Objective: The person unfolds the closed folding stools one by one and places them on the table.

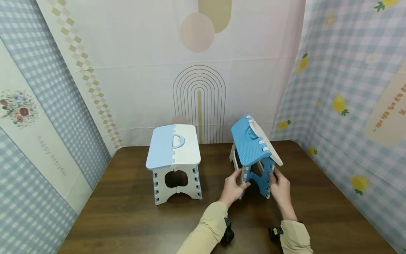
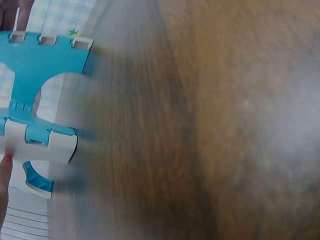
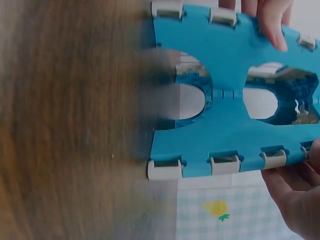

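On the left of the dark wooden tabletop (image 1: 133, 211), a pale blue and white folding stool (image 1: 173, 145) stands upright on its legs, seat level, a handle slot in the middle of the seat. It is well apart from both hands.

Just right of centre, the left hand (image 1: 233, 188) grips the near left edge of a bright blue and white folding stool (image 1: 252, 148). Its fingers (image 1: 239, 176) curl round the white-hinged edge of the blue leg panel, thumb toward the front. In the left wrist view, only a fingertip (image 2: 6, 162) shows at the picture's edge, pressed against the white hinge piece of the blue stool (image 2: 42, 65); the rest is blurred.

The blue stool is tilted, its dotted seat sloping down toward the person, and it rests toward the right rear part of the tabletop, with its feet near the hands.

The right hand (image 1: 280, 187) holds the opposite, right edge of the same leg panel, its fingers (image 1: 275, 176) clasped round it. In the right wrist view, the right hand (image 3: 295, 195) grasps the panel of the blue stool (image 3: 230, 125) from below, and fingers of the other hand show at the top edge.

Patterned cloth backdrops (image 1: 349, 88) hang behind and to either side.
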`<state>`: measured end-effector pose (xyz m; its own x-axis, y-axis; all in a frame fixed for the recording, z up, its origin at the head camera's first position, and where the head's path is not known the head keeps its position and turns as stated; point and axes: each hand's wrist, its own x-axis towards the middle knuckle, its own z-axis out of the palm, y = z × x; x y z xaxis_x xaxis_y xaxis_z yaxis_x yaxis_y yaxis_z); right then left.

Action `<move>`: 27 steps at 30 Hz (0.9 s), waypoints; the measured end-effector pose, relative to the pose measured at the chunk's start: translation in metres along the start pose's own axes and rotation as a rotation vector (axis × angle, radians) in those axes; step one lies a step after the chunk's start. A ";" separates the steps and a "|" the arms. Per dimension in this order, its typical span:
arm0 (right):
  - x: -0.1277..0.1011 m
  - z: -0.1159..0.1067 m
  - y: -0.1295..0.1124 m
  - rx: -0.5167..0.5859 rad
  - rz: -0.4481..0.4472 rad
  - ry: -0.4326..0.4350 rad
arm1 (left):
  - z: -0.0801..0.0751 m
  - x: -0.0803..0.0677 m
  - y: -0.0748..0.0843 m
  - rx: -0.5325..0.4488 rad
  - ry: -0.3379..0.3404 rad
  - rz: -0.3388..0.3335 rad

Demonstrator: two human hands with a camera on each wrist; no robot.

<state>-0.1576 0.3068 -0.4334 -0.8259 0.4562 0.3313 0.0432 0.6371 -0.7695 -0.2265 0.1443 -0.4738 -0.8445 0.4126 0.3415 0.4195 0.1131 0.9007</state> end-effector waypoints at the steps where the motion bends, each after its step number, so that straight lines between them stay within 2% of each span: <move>1: 0.000 -0.001 0.001 0.001 0.004 -0.002 | -0.001 0.000 -0.001 0.002 0.000 0.001; 8: 0.004 -0.005 0.004 -0.034 -0.025 0.030 | -0.005 0.000 -0.002 0.009 0.005 0.004; 20: 0.006 -0.014 0.006 -0.067 -0.042 -0.001 | -0.011 0.001 -0.004 -0.009 -0.033 -0.050; 23: 0.006 -0.019 0.007 -0.055 -0.028 -0.078 | -0.016 0.001 -0.002 0.011 -0.058 -0.064; 27: 0.013 -0.035 0.008 0.013 0.001 -0.272 | -0.028 0.006 0.007 0.052 -0.147 -0.111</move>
<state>-0.1477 0.3398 -0.4161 -0.9466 0.2718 0.1733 0.0382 0.6283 -0.7770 -0.2376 0.1223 -0.4585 -0.8300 0.5226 0.1947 0.3468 0.2102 0.9141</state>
